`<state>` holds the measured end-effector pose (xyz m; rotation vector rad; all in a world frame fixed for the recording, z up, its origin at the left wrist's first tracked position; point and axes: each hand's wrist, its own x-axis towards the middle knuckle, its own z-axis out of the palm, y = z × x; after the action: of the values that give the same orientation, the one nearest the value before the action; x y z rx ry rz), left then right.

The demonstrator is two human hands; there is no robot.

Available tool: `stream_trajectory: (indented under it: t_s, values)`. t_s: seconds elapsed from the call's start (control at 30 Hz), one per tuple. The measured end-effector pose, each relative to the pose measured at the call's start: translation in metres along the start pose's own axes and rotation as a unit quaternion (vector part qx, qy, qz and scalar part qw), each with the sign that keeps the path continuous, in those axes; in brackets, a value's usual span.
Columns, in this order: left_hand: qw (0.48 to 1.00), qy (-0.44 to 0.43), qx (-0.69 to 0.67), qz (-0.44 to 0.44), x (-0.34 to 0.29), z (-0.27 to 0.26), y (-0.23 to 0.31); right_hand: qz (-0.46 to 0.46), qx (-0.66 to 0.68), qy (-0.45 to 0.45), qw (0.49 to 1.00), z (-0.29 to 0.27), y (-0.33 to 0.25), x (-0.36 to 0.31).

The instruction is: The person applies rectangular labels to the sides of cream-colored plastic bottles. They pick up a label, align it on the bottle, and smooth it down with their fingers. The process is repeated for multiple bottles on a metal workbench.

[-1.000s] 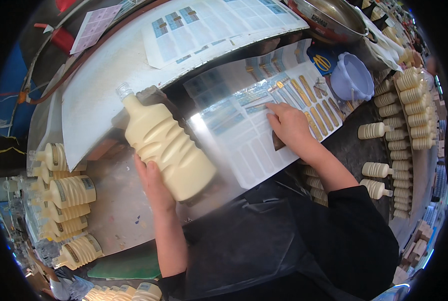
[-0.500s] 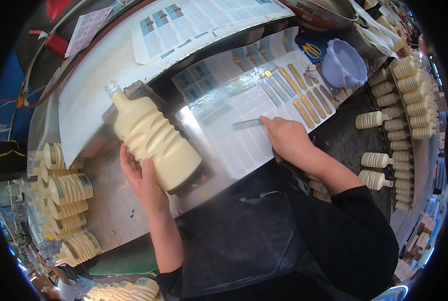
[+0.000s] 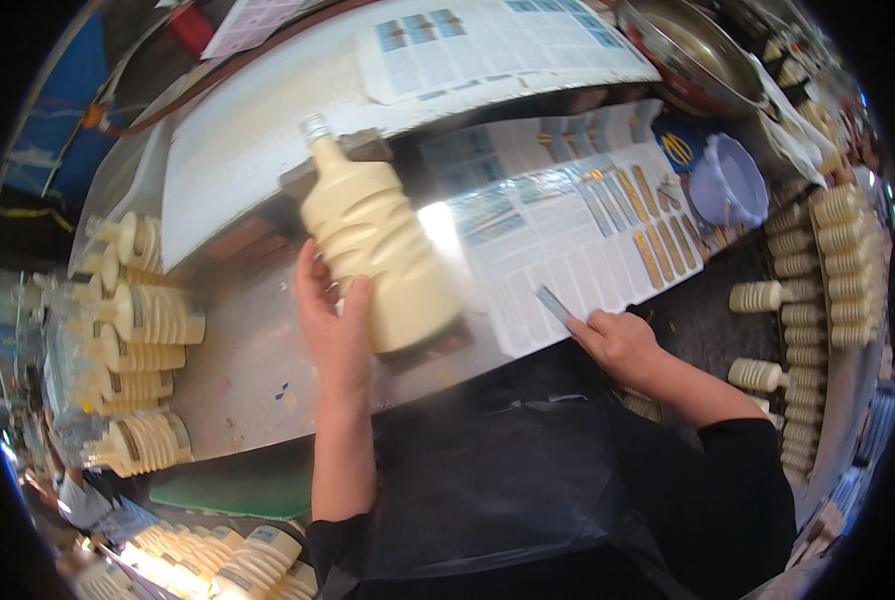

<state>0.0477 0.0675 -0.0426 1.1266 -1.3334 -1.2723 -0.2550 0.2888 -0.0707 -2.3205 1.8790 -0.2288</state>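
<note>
A cream-coloured plastic bottle (image 3: 382, 240) with slanting ridges and a clear neck lies tilted over a dark support, its neck pointing away to the upper left. My left hand (image 3: 337, 318) clasps its lower left side, thumb on the front and fingers against the edge. Between the thumb and fingertips of my right hand (image 3: 619, 345) is a narrow bluish strip label (image 3: 553, 303), raised over the near part of a label sheet (image 3: 527, 310). Rows of gold and blue strip labels (image 3: 653, 258) remain stuck on the sheet's right side.
A lilac bucket (image 3: 729, 180) stands at the bench's far right, beside a metal pan (image 3: 692, 45). Similar bottles are stacked at left (image 3: 152, 312) and right (image 3: 847, 260). A raised white board (image 3: 267, 150) with more label sheets spans the back.
My right hand has lifted the strip label from the sheet and drawn it toward me. The whole view has shifted, so the bottle and bench appear farther right.
</note>
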Motion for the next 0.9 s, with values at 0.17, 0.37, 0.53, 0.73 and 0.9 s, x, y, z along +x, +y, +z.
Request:
stream_trajectory:
  t_s: [0.17,0.37,0.53,0.73,0.9]
  values:
    - [0.997,-0.004,-0.055,-0.045,0.006,0.000,0.005,0.163,0.315,-0.021,0.935,-0.025,0.006,0.043]
    - [0.994,-0.019,-0.061,-0.090,0.013,0.007,0.016,0.229,0.469,-0.025,0.853,-0.077,0.008,0.166]
    - [0.996,-0.009,-0.039,-0.083,0.019,0.004,0.027,-0.140,0.248,0.174,0.943,-0.126,-0.048,0.263]
    - [0.993,0.006,-0.117,-0.027,0.043,-0.003,0.032,-0.357,-0.030,0.104,0.928,-0.124,-0.048,0.294]
    - [0.993,0.027,-0.082,-0.086,0.069,-0.001,0.025,-0.367,-0.061,0.134,0.919,-0.120,-0.022,0.298]
